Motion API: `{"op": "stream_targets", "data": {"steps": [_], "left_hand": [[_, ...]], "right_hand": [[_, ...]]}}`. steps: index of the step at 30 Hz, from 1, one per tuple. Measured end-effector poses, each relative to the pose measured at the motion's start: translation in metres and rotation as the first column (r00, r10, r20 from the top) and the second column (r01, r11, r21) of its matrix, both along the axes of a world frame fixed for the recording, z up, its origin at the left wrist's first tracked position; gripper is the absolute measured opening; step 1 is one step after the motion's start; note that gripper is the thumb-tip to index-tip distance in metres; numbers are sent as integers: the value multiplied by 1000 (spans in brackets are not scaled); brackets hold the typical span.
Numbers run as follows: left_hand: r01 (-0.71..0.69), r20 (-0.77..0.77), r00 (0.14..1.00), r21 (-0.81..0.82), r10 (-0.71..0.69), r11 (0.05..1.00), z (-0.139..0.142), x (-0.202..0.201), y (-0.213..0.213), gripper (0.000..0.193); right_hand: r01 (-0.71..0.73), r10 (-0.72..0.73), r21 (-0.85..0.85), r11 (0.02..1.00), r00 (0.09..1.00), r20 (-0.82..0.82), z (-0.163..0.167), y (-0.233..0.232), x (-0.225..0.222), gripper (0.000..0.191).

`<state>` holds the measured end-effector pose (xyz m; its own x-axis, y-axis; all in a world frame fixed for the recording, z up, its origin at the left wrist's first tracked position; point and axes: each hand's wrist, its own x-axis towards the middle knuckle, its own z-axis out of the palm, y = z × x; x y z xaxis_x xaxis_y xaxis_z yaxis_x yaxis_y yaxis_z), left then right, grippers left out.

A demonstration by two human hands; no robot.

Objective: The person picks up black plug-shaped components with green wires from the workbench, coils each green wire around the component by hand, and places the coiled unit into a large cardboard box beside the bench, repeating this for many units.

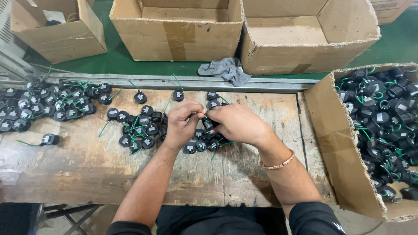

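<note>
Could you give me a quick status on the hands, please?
Left hand and right hand together, pinching one black part. Loose parts crowd the bench.

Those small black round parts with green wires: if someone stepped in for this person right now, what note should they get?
Left hand and right hand: both meet over the middle of the worn wooden bench, pinching one small black round part with a green wire between the fingertips.
Parts: a loose cluster lies under and left of the hands, a bigger pile at the bench's left end, and the open cardboard box on the right is heaped with the same parts.
Done and left: cannot tell which pile is finished.
</note>
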<state>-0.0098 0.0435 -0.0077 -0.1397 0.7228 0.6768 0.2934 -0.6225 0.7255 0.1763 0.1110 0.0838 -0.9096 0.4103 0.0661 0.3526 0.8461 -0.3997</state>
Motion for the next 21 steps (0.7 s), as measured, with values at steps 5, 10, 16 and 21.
{"op": "stream_targets", "data": {"steps": [5,10,16,21], "left_hand": [[82,-37,996,26,-81,996,6,2,-2,11],[93,-45,995,54,-91,994,11,3,-7,13],[33,-40,999,113,-28,993,16,2,-8,14],[-13,0,1000,166,13,986,11,4,-9,13]], "right_hand": [[-51,52,-86,995,998,19,1,6,8,22],[-100,100,-123,987,995,-1,7,9,12,30],[-99,93,-75,992,992,-85,11,6,3,31],[-131,113,-109,985,981,-158,14,5,3,31]]}}
